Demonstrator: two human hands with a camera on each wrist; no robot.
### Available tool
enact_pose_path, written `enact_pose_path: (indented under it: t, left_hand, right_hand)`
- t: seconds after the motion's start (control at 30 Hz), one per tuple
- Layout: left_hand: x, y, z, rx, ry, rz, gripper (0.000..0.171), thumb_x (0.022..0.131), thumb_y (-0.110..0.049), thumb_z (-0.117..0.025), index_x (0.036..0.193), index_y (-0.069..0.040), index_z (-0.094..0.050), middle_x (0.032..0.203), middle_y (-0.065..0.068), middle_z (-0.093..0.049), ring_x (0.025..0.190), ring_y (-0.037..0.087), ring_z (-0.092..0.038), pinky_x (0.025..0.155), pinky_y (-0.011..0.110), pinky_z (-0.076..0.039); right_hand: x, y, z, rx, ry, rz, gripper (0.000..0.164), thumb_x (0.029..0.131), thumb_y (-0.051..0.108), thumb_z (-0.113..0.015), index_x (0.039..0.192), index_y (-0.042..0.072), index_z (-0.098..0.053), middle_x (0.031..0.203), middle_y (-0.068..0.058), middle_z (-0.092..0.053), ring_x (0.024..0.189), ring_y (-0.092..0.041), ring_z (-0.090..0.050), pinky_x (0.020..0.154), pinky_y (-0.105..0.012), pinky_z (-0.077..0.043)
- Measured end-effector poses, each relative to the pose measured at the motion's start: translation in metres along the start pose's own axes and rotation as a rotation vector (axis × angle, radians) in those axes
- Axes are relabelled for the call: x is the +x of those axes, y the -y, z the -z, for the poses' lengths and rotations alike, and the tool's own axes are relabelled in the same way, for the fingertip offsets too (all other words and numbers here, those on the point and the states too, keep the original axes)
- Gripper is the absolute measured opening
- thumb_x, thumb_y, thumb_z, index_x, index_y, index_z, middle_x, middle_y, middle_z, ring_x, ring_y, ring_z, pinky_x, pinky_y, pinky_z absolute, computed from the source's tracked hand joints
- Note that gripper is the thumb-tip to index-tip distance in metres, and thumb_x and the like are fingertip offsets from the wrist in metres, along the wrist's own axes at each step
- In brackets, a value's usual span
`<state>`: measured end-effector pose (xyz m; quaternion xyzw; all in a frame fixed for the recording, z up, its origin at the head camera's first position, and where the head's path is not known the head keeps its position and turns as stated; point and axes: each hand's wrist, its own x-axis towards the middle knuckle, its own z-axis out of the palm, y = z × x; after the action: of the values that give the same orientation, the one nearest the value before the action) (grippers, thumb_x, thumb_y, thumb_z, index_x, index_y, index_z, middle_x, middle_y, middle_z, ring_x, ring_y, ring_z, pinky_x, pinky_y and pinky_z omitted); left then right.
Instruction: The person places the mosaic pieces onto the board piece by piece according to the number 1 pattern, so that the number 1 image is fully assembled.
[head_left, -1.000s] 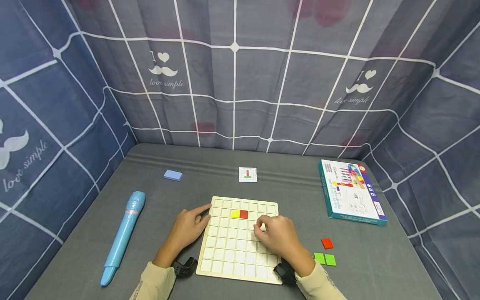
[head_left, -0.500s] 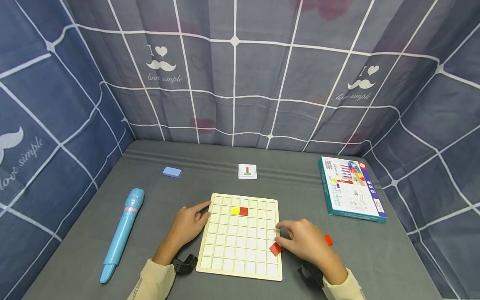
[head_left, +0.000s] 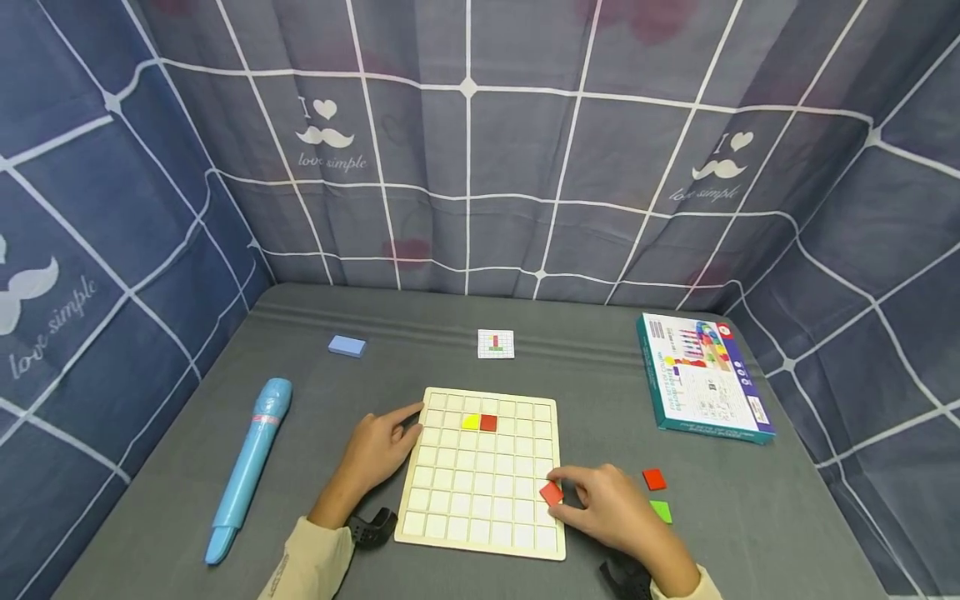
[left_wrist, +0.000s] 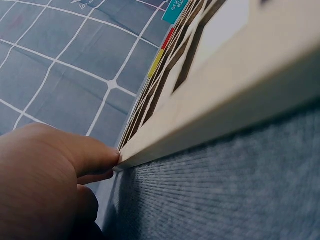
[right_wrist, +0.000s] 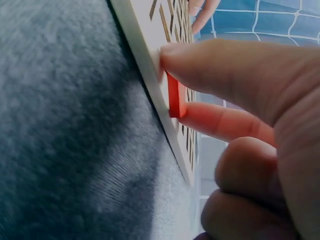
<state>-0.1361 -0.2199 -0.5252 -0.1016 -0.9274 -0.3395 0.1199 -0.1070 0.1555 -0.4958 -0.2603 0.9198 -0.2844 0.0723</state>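
A pale wooden grid board (head_left: 455, 506) lies on the grey table. Two tiles, a yellow one (head_left: 471, 422) and a red one (head_left: 488, 423), sit side by side in its upper part. My left hand (head_left: 372, 454) touches the board's upper left edge with its extended index finger and thumb. At the board's right edge, my right hand (head_left: 611, 508) has thumb and index finger at opposite sides of another red square tile (head_left: 551, 493), pinching it. The right wrist view shows this red tile (right_wrist: 175, 96) between the fingertips, turned askew over the board's border.
A loose red tile (head_left: 655, 479) and a green tile (head_left: 661, 511) lie right of the board, the green partly behind my hand. A pattern card (head_left: 496, 344), a blue block (head_left: 347, 347), a blue microphone-shaped object (head_left: 251, 467) and a printed box (head_left: 705, 379) surround it.
My right hand has moved from above the board to its right edge, where the askew red tile now shows between its fingers. My left hand stays at the board's left edge.
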Motion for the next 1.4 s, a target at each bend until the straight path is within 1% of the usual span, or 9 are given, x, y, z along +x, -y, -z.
enact_pose_path:
  t: [0.23, 0.47, 0.6, 0.8, 0.97, 1.1, 1.2, 1.33, 1.4]
  left_hand:
    - [0.001, -0.001, 0.0, -0.006, 0.015, -0.005, 0.037, 0.096, -0.017, -0.073, 0.132, -0.009, -0.07, 0.043, -0.021, -0.023, 0.041, -0.005, -0.011, 0.043, 0.021, -0.017]
    - [0.0, -0.004, 0.0, 0.003, -0.008, -0.021, 0.036, 0.096, -0.016, -0.073, 0.131, -0.008, -0.071, 0.044, -0.024, -0.022, 0.04, -0.005, -0.012, 0.043, 0.022, -0.018]
    - [0.0, -0.003, 0.0, 0.003, -0.001, -0.007, 0.036, 0.096, -0.016, -0.073, 0.131, -0.008, -0.071, 0.043, -0.023, -0.023, 0.04, -0.005, -0.012, 0.042, 0.022, -0.018]
    - [-0.001, -0.002, 0.0, 0.005, 0.005, 0.01, 0.037, 0.096, -0.016, -0.073, 0.132, -0.009, -0.071, 0.043, -0.022, -0.023, 0.041, -0.005, -0.012, 0.042, 0.022, -0.017]
    - [-0.002, -0.003, 0.0, 0.014, -0.001, 0.013, 0.037, 0.096, -0.016, -0.073, 0.132, -0.01, -0.071, 0.043, -0.023, -0.023, 0.04, -0.004, -0.013, 0.042, 0.022, -0.018]
    - [-0.001, -0.005, 0.0, 0.012, -0.014, 0.015, 0.036, 0.095, -0.015, -0.074, 0.131, -0.01, -0.072, 0.043, -0.024, -0.023, 0.04, -0.004, -0.014, 0.042, 0.022, -0.019]
    - [-0.001, -0.005, -0.001, 0.031, -0.022, 0.014, 0.036, 0.095, -0.015, -0.074, 0.13, -0.01, -0.072, 0.044, -0.025, -0.024, 0.041, -0.004, -0.016, 0.044, 0.022, -0.021]
    - [0.0, -0.004, -0.002, 0.056, -0.023, 0.017, 0.036, 0.094, -0.016, -0.074, 0.13, -0.01, -0.072, 0.044, -0.024, -0.025, 0.042, -0.004, -0.017, 0.046, 0.023, -0.024]
    - [-0.001, -0.004, -0.002, 0.049, -0.018, 0.024, 0.036, 0.094, -0.016, -0.074, 0.13, -0.01, -0.072, 0.044, -0.024, -0.026, 0.041, -0.004, -0.017, 0.045, 0.023, -0.023]
  right_hand:
    - [0.002, 0.001, -0.007, -0.073, -0.078, 0.004, 0.026, 0.083, 0.041, -0.085, 0.104, 0.026, -0.078, 0.051, 0.021, -0.029, 0.046, 0.003, -0.021, 0.045, -0.021, -0.021]
    - [0.009, 0.004, -0.008, -0.125, -0.15, 0.019, 0.024, 0.082, 0.042, -0.086, 0.099, 0.026, -0.078, 0.051, 0.022, -0.027, 0.047, 0.004, -0.021, 0.046, -0.021, -0.019]
    - [0.015, 0.008, -0.008, -0.145, -0.176, 0.037, 0.025, 0.082, 0.042, -0.086, 0.098, 0.024, -0.078, 0.051, 0.022, -0.025, 0.047, 0.004, -0.02, 0.046, -0.021, -0.018]
    - [0.025, 0.015, -0.008, -0.184, -0.223, 0.1, 0.025, 0.081, 0.039, -0.086, 0.095, 0.02, -0.078, 0.052, 0.023, -0.025, 0.048, 0.006, -0.022, 0.046, -0.021, -0.019]
    - [0.036, 0.02, -0.009, -0.194, -0.242, 0.159, 0.023, 0.083, 0.038, -0.085, 0.093, 0.02, -0.077, 0.053, 0.023, -0.03, 0.048, 0.006, -0.026, 0.046, -0.021, -0.023]
    - [0.043, 0.024, -0.011, -0.191, -0.249, 0.19, 0.021, 0.083, 0.039, -0.085, 0.09, 0.022, -0.075, 0.054, 0.022, -0.026, 0.048, 0.006, -0.022, 0.046, -0.021, -0.02]
    - [0.048, 0.026, -0.013, -0.187, -0.256, 0.204, 0.021, 0.082, 0.039, -0.086, 0.087, 0.022, -0.075, 0.054, 0.021, -0.024, 0.048, 0.006, -0.019, 0.046, -0.021, -0.018]
    - [0.054, 0.029, -0.016, -0.18, -0.272, 0.225, 0.021, 0.081, 0.038, -0.087, 0.086, 0.022, -0.075, 0.054, 0.022, -0.024, 0.048, 0.007, -0.019, 0.046, -0.02, -0.019]
    - [0.058, 0.03, -0.017, -0.18, -0.278, 0.231, 0.02, 0.081, 0.037, -0.087, 0.086, 0.022, -0.075, 0.054, 0.022, -0.024, 0.049, 0.006, -0.019, 0.046, -0.02, -0.018]
